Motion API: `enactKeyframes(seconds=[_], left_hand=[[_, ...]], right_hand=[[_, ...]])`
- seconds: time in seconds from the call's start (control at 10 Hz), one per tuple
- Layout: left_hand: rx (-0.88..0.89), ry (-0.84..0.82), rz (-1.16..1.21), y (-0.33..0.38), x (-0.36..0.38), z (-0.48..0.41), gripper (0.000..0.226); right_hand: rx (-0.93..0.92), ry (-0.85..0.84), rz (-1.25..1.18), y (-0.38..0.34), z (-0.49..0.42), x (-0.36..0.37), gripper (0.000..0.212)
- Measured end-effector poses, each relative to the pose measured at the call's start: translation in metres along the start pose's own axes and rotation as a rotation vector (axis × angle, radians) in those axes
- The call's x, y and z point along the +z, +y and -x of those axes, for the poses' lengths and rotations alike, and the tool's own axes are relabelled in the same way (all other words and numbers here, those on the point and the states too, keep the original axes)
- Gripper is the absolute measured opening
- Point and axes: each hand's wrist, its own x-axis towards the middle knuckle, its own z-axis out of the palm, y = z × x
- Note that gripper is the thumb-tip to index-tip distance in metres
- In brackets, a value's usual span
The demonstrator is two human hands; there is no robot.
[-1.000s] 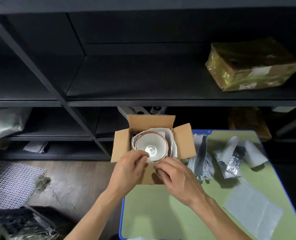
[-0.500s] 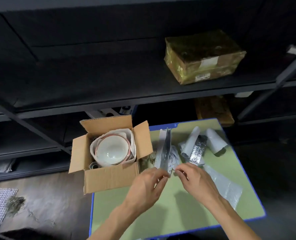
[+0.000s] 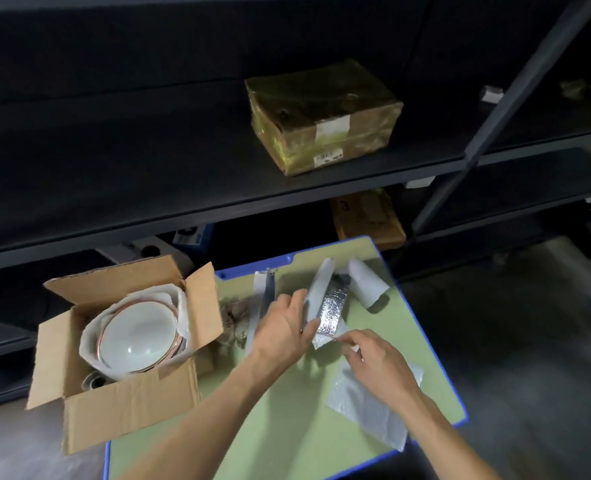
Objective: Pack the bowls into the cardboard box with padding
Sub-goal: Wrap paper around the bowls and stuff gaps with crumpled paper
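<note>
- Sitting at the left edge of the green worktop [image 3: 287, 431], partly overhanging it, the cardboard box [image 3: 121, 407] has all its flaps open so things can go in from above.
- The bowls [image 3: 138, 337] are nested inside the box with white wrap [image 3: 181, 306] standing up round them, probably to keep the rims off the cardboard walls.
- More padding lies spread to the right of the box, within reach: a foil-backed padding strip [image 3: 334, 303], rolled padding [image 3: 368, 284] just beyond it, and a flat padding sheet [image 3: 373, 410] near the front edge.
- The right hand [image 3: 379, 363] pinches the near corner of the foil-backed strip between thumb and forefinger, its other fingers curled; it looks set to lift or peel that piece.
- The left hand [image 3: 282, 329] lies on the strip's left side, back to the camera, fingers reaching along it. Whether they close round the strip or only steady it, I cannot tell.
- My reading: another layer of padding is being picked for the box.
</note>
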Motion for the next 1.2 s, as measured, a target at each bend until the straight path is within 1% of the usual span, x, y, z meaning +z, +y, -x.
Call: enactKeyframes(seconds=[0.1,0.2,0.3,0.4,0.5,0.6,0.7,0.8,0.9,1.0,1.1,1.2], left_hand=[[-0.063,-0.068,-0.069,0.009,0.008,-0.012,0.042],[-0.091,0.005,-0.071,0.010,0.012,-0.012,0.022],[-0.144,-0.068,-0.017,0.010,0.005,0.007,0.019],[-0.144,-0.021,-0.111,-0.001,0.000,0.023,0.028],[-0.211,0.280,0.163,-0.004,-0.004,0.031,0.020],[-0.150,0.324,0.171,-0.005,-0.001,0.039,0.009],[-0.164,0.268,0.061,-0.013,0.003,0.043,0.016],[-0.156,0.230,0.020,-0.012,0.006,0.049,0.016],[-0.145,0.222,0.015,-0.013,0.007,0.053,0.015],[-0.110,0.238,0.018,-0.015,0.011,0.055,0.015],[-0.115,0.237,0.043,-0.015,0.012,0.059,0.012],[-0.120,0.252,0.043,-0.017,0.013,0.063,0.028]], right_hand=[[0.012,-0.012,-0.016,0.006,-0.004,-0.001,0.025],[0.045,-0.022,-0.052,0.011,-0.008,0.000,0.028],[0.109,-0.026,-0.084,0.011,-0.018,0.001,0.031],[0.201,-0.047,-0.117,0.007,-0.031,0.006,0.045],[0.238,-0.080,-0.074,0.002,-0.041,0.016,0.064],[0.262,-0.033,-0.115,-0.007,-0.046,0.023,0.062],[0.270,0.017,-0.198,-0.012,-0.046,0.025,0.049],[0.273,0.062,-0.256,-0.011,-0.042,0.022,0.044],[0.262,0.068,-0.282,-0.008,-0.039,0.017,0.041],[0.244,0.076,-0.293,-0.005,-0.033,0.014,0.043],[0.241,0.041,-0.289,0.001,-0.025,0.015,0.042],[0.237,0.027,-0.286,0.004,-0.020,0.018,0.040]])
